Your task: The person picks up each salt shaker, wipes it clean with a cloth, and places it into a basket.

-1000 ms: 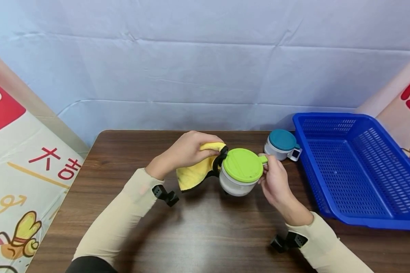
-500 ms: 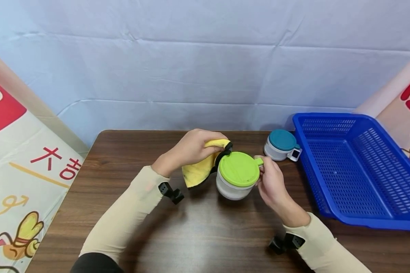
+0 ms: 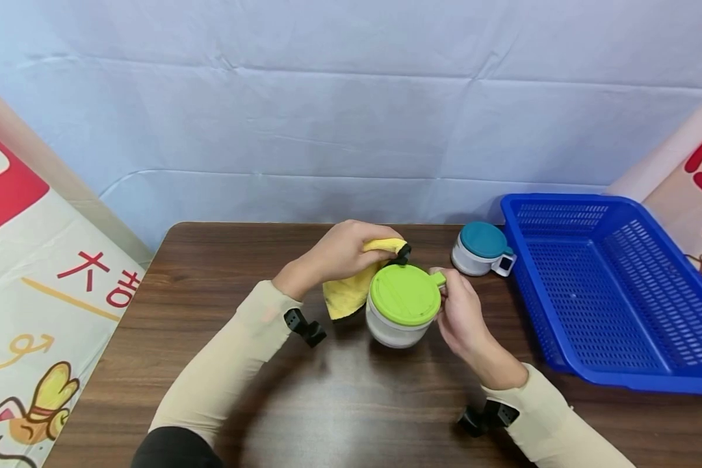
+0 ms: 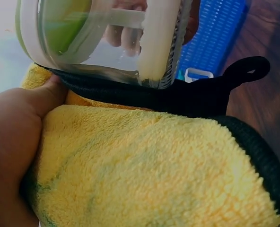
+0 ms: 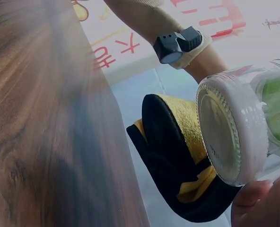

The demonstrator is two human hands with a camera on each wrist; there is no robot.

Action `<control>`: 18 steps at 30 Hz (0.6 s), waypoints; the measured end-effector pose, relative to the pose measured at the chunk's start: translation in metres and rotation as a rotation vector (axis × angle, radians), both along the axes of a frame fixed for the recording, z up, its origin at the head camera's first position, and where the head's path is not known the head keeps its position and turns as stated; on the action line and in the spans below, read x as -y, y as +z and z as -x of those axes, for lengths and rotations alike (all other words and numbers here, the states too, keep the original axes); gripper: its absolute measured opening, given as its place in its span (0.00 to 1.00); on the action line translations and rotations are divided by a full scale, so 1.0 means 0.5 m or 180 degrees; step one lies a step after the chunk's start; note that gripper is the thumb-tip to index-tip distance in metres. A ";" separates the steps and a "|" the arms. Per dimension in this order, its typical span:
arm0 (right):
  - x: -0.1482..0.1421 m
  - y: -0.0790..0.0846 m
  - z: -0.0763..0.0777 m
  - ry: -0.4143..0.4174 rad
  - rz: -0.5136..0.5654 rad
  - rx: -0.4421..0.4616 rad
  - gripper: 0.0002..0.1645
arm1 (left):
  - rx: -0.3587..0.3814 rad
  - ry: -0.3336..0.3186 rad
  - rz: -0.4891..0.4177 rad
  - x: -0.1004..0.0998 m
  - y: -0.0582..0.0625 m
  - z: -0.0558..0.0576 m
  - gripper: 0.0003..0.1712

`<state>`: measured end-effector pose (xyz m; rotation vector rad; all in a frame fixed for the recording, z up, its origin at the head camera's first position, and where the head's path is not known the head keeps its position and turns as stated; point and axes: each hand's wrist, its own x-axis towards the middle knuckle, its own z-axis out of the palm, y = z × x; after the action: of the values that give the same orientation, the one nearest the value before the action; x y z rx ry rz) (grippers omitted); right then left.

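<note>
Held up over the table is a clear glass seasoning jar [image 3: 399,331] with a lime-green lid [image 3: 405,294] and a pale layer at its bottom. My right hand [image 3: 461,312] grips its handle. A yellow cloth [image 4: 144,165] with black edging is pinched in my left hand [image 3: 351,250]; it lies against the jar's far left side, its lower part hanging down. From below, the right wrist view has the jar's ribbed base [image 5: 219,135] with the cloth beside it. Behind the right hand stands a similar jar [image 3: 470,261] with a teal lid [image 3: 484,240].
A blue perforated basket [image 3: 573,364] stands on the right of the brown wooden table [image 3: 339,403], close beside the teal-lidded jar. A pale cloth backdrop [image 3: 339,130] rises behind the table's far edge. Printed sheets [image 3: 64,312] flank both sides.
The green-lidded jar has shifted slightly left and toward me, with my right hand on its handle. My left hand and the cloth have moved right along the jar's far side.
</note>
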<state>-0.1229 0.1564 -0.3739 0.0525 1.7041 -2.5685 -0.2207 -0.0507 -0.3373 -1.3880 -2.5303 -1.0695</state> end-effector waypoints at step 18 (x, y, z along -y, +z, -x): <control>0.010 -0.001 -0.003 0.0010 0.0014 0.0033 0.26 | 0.0193 -0.0249 0.0038 -0.026 -0.004 0.008 0.12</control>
<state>-0.1213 0.1512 -0.3745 0.0630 1.6938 -2.5651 -0.2246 -0.0379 -0.3395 -1.4916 -2.5476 -1.1276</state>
